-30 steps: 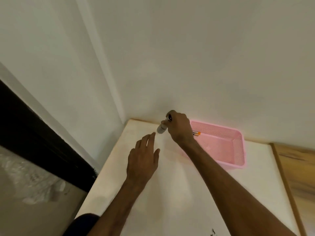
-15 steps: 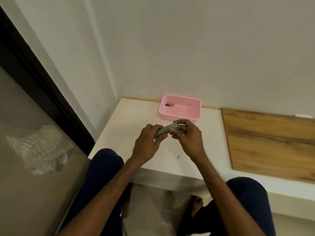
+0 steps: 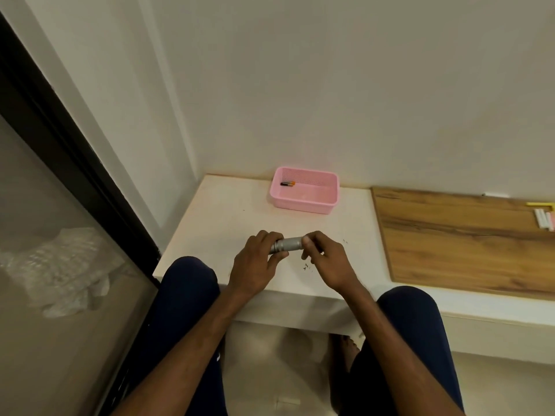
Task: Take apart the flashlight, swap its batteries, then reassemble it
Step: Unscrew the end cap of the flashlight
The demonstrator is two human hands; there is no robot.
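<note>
A small silver flashlight [image 3: 287, 245] lies sideways between both hands, just above the near part of the white ledge [image 3: 216, 223]. My left hand [image 3: 257, 262] grips its left end, and my right hand [image 3: 326, 259] pinches its right end with fingertips. Both ends are hidden by fingers. At the back of the ledge stands a pink basket [image 3: 303, 202], and a black-and-orange battery [image 3: 287, 184] lies in its far left corner.
A wooden board [image 3: 462, 238] covers the ledge to the right, with white and yellow sticks [image 3: 543, 217] at its far right edge. Walls close the back and left. A dark-framed glass panel [image 3: 60, 265] runs along the left. My knees sit below the ledge's front edge.
My right hand carried the flashlight from beside the basket back toward me, and my left hand took hold of its other end. The view pulled back and tilted down.
</note>
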